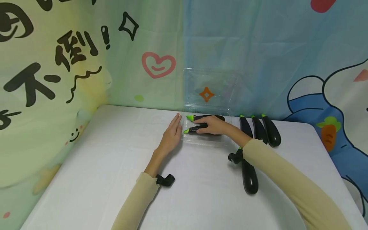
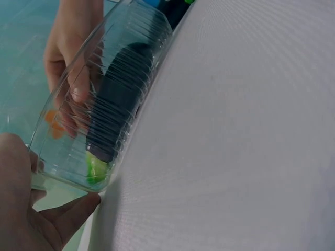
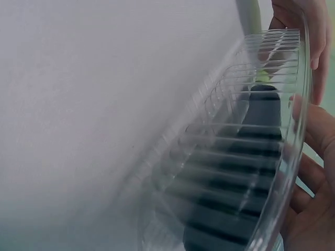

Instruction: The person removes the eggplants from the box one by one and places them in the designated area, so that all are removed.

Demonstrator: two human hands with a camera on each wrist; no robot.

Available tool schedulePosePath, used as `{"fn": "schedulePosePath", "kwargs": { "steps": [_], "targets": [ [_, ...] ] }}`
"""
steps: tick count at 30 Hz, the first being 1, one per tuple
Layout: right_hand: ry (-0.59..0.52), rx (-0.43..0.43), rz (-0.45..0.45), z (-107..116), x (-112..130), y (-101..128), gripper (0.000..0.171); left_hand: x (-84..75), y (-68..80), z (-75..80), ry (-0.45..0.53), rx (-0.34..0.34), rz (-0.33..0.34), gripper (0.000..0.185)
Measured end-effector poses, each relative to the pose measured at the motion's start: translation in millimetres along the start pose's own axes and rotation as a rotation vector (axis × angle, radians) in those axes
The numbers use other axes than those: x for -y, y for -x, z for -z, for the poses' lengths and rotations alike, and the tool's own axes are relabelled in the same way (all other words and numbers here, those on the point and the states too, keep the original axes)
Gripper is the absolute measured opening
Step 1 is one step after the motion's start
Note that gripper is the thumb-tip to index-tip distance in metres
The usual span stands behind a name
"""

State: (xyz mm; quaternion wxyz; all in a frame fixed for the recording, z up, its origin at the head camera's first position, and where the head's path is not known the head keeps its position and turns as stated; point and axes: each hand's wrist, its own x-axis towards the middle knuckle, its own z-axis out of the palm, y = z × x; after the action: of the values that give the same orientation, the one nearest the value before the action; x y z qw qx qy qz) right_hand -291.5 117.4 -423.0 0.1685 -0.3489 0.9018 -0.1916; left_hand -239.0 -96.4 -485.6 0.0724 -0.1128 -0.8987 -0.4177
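Settling a second eggplant into the clear clamshell box.

Right hand (image 1: 214, 125), fingers curled round the eggplant (image 1: 193, 129), inside the box (image 1: 207, 140) at table's 12 o'clock; left hand (image 1: 172, 134), fingers straight, bracing the 9 o'clock wall. Best laid parallel to the eggplant already in, stem leftward, box held steady.

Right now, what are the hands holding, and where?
The right hand grips an eggplant mid-body inside the clear box. The left hand holds nothing, resting against the box's end.
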Motion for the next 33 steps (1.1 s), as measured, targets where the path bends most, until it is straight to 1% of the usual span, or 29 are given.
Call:
{"fn": "schedulePosePath", "kwargs": {
  "steps": [6, 10, 13, 16, 20, 25, 33],
  "targets": [
    [0.002, 0.003, 0.02, -3.5, -1.2, -3.4, 0.051, 0.4, -0.7, -1.0, -0.007, -0.001, 0.002, 0.047],
    [0.025, 0.018, 0.007, -10.0, -8.1, -5.5, 0.053, 1.0, -0.7, -1.5, -0.008, -0.004, -0.004, 0.047],
    [0.025, 0.021, -0.018, -13.1, -12.2, -6.1, 0.054, 1.3, -0.6, -1.7, -0.007, -0.008, -0.01, 0.047],
    [0.02, 0.014, -0.023, -14.2, -14.1, -6.8, 0.053, 2.5, -1.2, -2.3, -0.014, -0.005, -0.015, 0.048],
    [0.033, 0.006, -0.013, -15.6, -14.0, -6.5, 0.052, 2.3, -0.7, -2.2, -0.016, -0.002, -0.012, 0.048],
    [0.046, 0.004, -0.017, -17.9, -12.9, -4.3, 0.05, 0.0, 1.2, -1.2, 0.006, -0.007, -0.011, 0.047],
    [0.071, -0.026, -0.017, -16.7, -10.8, -3.2, 0.047, 0.3, -0.3, -1.7, -0.012, -0.018, -0.022, 0.047]
  ]
}}
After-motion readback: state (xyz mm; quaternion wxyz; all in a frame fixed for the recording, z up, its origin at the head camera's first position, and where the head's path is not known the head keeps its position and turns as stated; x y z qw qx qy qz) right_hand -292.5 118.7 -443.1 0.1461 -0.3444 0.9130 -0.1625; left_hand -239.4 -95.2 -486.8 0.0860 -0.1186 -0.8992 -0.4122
